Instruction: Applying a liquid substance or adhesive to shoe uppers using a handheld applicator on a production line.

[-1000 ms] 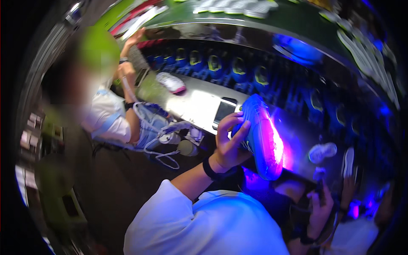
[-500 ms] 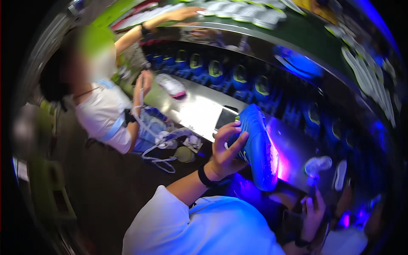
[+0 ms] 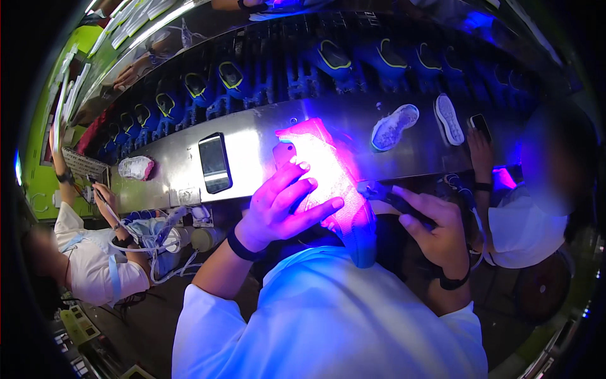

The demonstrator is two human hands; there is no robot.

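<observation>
My left hand (image 3: 278, 202) grips a shoe (image 3: 361, 243) from its left side, fingers spread along it. Strong pink and violet light washes out most of the shoe; only the end towards me shows blue. To its right, my right hand (image 3: 439, 234) is closed round a slim dark-handled tool (image 3: 404, 205). The tool's tip lies at the shoe's right edge; glare hides its kind and whether it touches.
A metal bench (image 3: 170, 183) runs across, with a phone (image 3: 215, 163), a white-and-pink sole (image 3: 136, 167) and two pale soles (image 3: 394, 127) on it. Behind stand several blue shoes (image 3: 230, 74) on a rack. Co-workers sit left (image 3: 104, 265) and right (image 3: 527, 227).
My view has turned to the right. The shoe, upright and blue before, is now tilted under the bright light. My right hand has come up beside it with the tool.
</observation>
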